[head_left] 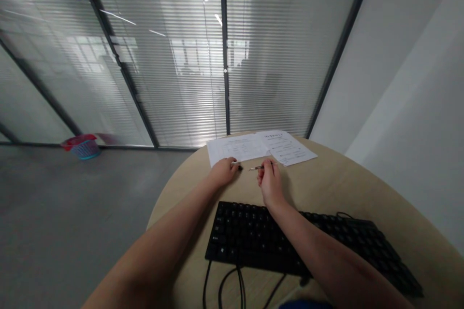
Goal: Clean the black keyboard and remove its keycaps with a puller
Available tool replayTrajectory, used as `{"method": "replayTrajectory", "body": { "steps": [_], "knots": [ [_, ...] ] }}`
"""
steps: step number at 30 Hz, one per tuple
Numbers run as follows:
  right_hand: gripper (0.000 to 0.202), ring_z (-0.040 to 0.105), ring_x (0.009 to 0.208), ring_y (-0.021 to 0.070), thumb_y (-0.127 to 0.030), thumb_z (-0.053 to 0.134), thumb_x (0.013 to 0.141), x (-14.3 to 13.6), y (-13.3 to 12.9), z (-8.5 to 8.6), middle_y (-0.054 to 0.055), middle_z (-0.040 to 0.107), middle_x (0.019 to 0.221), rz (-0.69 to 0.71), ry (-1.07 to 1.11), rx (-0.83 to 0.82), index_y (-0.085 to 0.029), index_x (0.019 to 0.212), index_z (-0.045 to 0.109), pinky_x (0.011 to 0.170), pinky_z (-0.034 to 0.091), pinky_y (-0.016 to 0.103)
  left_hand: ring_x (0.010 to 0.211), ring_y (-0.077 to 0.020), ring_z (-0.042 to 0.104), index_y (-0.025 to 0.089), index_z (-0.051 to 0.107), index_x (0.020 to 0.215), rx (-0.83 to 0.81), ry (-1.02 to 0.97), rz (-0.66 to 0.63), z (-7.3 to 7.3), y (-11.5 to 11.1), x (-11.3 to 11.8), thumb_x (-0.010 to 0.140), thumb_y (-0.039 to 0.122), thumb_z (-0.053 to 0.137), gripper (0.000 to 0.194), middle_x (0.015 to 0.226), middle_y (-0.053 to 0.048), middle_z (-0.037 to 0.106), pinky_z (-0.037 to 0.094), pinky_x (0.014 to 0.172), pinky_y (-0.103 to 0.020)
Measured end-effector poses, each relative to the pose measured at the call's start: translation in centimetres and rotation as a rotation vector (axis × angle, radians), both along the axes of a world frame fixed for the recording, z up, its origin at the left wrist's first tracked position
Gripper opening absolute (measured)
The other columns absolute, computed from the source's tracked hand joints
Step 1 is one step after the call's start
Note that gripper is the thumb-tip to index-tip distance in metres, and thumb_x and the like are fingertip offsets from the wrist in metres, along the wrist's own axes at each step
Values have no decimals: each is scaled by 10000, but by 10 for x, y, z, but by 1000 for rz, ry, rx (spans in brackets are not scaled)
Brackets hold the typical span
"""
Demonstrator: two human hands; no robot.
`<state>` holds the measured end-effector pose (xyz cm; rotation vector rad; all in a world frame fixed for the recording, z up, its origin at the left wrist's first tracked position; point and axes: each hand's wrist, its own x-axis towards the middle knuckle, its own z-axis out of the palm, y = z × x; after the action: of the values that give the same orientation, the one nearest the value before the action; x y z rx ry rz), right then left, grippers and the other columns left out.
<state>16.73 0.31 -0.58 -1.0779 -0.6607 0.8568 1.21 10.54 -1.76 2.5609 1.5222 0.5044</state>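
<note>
My right hand is closed in a pinch around a slim pen-like stick. Its thin, shiny end points left, toward my other hand; the frame does not show exactly what kind of tool it is. My left hand rests at the near edge of the left paper sheet, fingers curled together. At its fingertips is a small black piece, too small to name. The right paper sheet, printed with text, lies just beyond my right hand. Under my right forearm is a black keyboard.
The round wooden table has a curved edge at the left and back. Black cables trail at its near side. A red and blue basket stands on the floor by the glass partition. A white wall rises at right.
</note>
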Motion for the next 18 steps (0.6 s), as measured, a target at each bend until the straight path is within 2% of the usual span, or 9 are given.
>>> {"method": "replayTrajectory", "body": {
  "steps": [3, 6, 11, 18],
  "knots": [
    [282, 416, 470, 104, -509, 547, 860, 0, 0, 2, -67, 471, 600, -5, 29, -3, -234, 844, 485, 425, 274, 232, 1035, -232, 686, 190, 646, 1287, 28, -48, -42, -1, 1, -3, 957, 341, 540, 378, 1148, -100, 732, 508, 935, -316],
    [279, 418, 465, 103, -510, 539, 856, 1, -1, 3, -63, 478, 606, -21, 42, -19, -235, 861, 488, 418, 271, 225, 1140, -225, 652, 236, 694, 1236, 43, -72, -112, -2, 3, 0, 917, 314, 604, 340, 1261, -65, 702, 477, 1007, -296],
    [313, 415, 458, 107, -549, 525, 851, 0, -1, 4, -64, 464, 604, -17, -5, -18, -244, 829, 459, 413, 277, 232, 1026, -236, 692, 249, 772, 1045, 17, -59, -122, -4, 10, 7, 866, 281, 648, 221, 1100, -42, 765, 514, 915, -308],
    [291, 417, 483, 101, -516, 554, 852, 0, -2, 1, -53, 484, 630, 3, -27, -10, -233, 843, 488, 427, 282, 228, 992, -236, 700, 272, 746, 1048, 1, -54, -49, -7, 10, 6, 861, 270, 632, 218, 1050, -23, 777, 514, 862, -305]
  ]
}}
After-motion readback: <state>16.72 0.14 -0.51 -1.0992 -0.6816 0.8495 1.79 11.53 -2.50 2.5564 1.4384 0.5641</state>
